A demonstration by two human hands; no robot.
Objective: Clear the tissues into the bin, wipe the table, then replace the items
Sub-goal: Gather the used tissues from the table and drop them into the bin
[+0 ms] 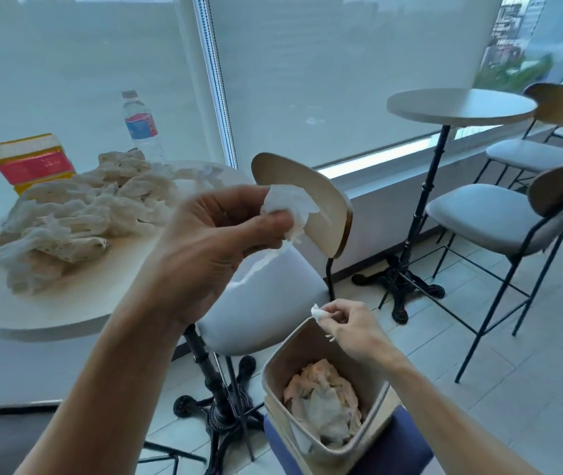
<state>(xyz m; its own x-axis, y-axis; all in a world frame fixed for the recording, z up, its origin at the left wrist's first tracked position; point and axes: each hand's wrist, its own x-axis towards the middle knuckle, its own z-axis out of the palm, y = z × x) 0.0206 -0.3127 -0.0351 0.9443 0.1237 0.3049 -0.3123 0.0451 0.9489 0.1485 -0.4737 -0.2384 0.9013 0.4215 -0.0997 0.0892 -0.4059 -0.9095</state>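
Two crumpled white tissues are in play in the single head view. The left hand [211, 231], at frame centre, is closed on the larger white tissue wad [293, 207], well above and left of the bin. The right hand [352, 329], lower right, pinches a small white tissue scrap [317, 313] right over the far rim of the beige square bin [273, 371], which already holds crumpled paper.

A release from the left hand here would likely miss, landing on the grey padded stool seat [266, 303] beneath it or on the floor. The scrap sits near the rim and could drift outside.

Left of frame, the round pale table [67, 310] carries a heap of cream netted cloth [67, 221], a red-and-yellow box [33, 161] and a clear water bottle [141, 126]; these crowd the wiping surface.
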